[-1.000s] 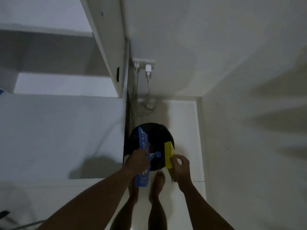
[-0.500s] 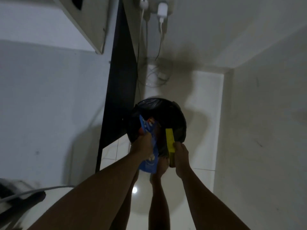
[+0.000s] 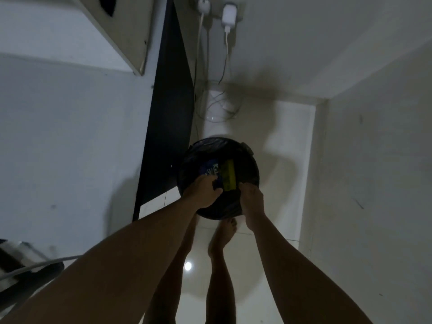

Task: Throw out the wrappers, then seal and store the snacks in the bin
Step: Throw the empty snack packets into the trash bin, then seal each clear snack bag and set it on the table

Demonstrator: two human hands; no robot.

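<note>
A round trash can lined with a black bag (image 3: 247, 164) stands on the floor ahead of my bare feet. Both of my hands are over its near rim. My left hand (image 3: 202, 191) is closed on a blue wrapper (image 3: 210, 169), which pokes out above and below my fingers, inside the can's mouth. A yellow wrapper (image 3: 228, 177) lies face-up in the opening just right of the blue one. My right hand (image 3: 251, 195) hovers at the yellow wrapper's lower right corner. A thin dark gap shows between them, and the dim light hides whether my fingers still touch it.
A dark cabinet side (image 3: 168, 108) rises to the left of the can, and a white wall closes in on the right. Two chargers (image 3: 228, 16) hang from a wall socket, their cables coiled on the floor (image 3: 219, 111) behind the can. A dark object with a cable (image 3: 28, 272) sits lower left.
Both hands have dropped lower into the can's mouth. The yellow wrapper has turned from edge-on to flat and sunk into the opening. The blue wrapper has gone deeper with my left hand.
</note>
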